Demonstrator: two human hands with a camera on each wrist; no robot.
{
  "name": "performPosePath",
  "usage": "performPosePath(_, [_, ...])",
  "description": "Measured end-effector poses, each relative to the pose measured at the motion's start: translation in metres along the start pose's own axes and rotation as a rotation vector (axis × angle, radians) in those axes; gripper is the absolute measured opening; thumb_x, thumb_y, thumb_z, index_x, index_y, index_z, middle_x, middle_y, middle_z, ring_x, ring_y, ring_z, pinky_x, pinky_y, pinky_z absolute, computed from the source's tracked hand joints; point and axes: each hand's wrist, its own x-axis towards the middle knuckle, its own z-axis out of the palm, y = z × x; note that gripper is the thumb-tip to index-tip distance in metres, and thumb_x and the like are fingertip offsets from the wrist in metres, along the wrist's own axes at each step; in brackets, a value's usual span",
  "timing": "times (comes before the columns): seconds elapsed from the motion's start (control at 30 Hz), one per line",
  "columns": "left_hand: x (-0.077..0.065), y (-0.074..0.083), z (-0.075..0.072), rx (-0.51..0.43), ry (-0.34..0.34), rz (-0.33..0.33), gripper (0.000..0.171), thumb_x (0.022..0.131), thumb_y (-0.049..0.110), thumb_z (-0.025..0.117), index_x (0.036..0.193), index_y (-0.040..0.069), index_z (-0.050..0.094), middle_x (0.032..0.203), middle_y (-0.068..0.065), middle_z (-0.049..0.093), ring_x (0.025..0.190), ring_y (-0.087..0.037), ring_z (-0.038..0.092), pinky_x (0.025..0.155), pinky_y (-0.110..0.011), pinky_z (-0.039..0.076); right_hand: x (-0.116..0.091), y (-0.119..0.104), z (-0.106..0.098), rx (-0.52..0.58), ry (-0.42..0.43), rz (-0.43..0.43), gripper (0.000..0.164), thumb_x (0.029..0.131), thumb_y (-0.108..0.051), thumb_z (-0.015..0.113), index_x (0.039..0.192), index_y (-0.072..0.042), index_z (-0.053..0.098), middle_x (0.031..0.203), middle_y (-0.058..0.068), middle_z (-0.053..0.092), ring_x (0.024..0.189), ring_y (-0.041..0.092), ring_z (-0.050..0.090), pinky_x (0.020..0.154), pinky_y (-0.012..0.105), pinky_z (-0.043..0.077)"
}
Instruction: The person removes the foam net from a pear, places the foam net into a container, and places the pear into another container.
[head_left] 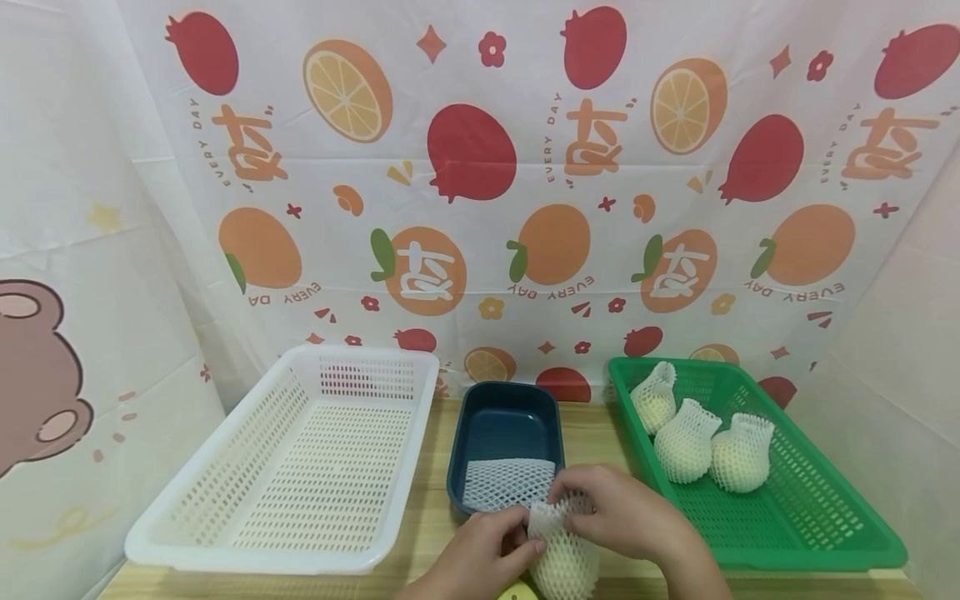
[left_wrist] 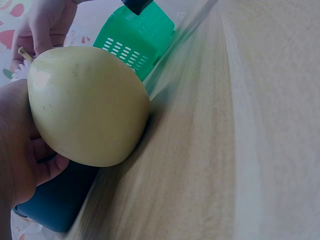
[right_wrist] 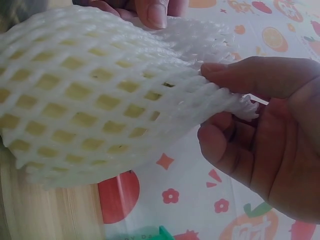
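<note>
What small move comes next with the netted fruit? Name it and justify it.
Probably the right grip should draw the loose end of the foam net gently outward while the left grip steadies it: both pinch that end, whose uneven edge reaches past the fruit.

Curtained indoor space, kind unclear: fruit-print curtain (head_left: 480, 75) at twelve o'clock, cartoon-print curtain (head_left: 45, 383) at nine, wooden table (head_left: 431, 467) at six.

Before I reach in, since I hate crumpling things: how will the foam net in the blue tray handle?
The foam net is probably floppy and very light, being open mesh. It likely won't roll, as it lies flat. It may squash easily: similar netting bunches where the right hand pinches it.
</note>
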Motion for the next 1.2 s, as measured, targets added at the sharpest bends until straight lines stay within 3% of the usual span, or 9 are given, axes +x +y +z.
performPosePath(0.27, [-0.0011, -0.0017, 0.0010, 0.013, 0.012, 0.015, 0.022, 0.098, 0.035, 0.060, 0.083, 0.020, 0.057, 0.065, 0.016, 0.048, 0.055, 0.006, 0.041, 0.052, -0.015, 0.039, 0.0004, 0.0005, -0.0004, -0.001, 0.025, -0.031, 0.024, 0.085, -0.007, 0.071, 0.097, -0.028, 0.069, 0.097, -0.017, 0.066, 0.091, 0.002, 0.059, 0.079, 0.028, 0.051])
performPosePath(0.93, [-0.0004, -0.0010, 0.0004, -0.007, -0.017, -0.018, 0.023, 0.098, 0.035, 0.061, 0.082, 0.018, 0.057, 0.066, 0.016, 0.050, 0.058, 0.006, 0.044, 0.054, -0.016, 0.041, -0.0024, -0.0012, -0.0014, 0.050, 0.056, -0.074, 0.023, 0.086, -0.010, 0.072, 0.102, -0.026, 0.069, 0.101, -0.013, 0.068, 0.087, 0.004, 0.058, 0.075, 0.024, 0.051])
performPosePath(1.2, [-0.0006, 0.0005, -0.0004, -0.012, -0.020, -0.038, 0.020, 0.097, 0.034, 0.062, 0.084, 0.019, 0.060, 0.066, 0.017, 0.050, 0.058, 0.005, 0.044, 0.055, -0.016, 0.041, -0.0023, 0.0008, -0.0011, 0.092, -0.027, 0.022, 0.035, 0.077, -0.016, 0.080, 0.109, -0.024, 0.069, 0.105, -0.009, 0.068, 0.085, 0.006, 0.058, 0.069, 0.024, 0.050])
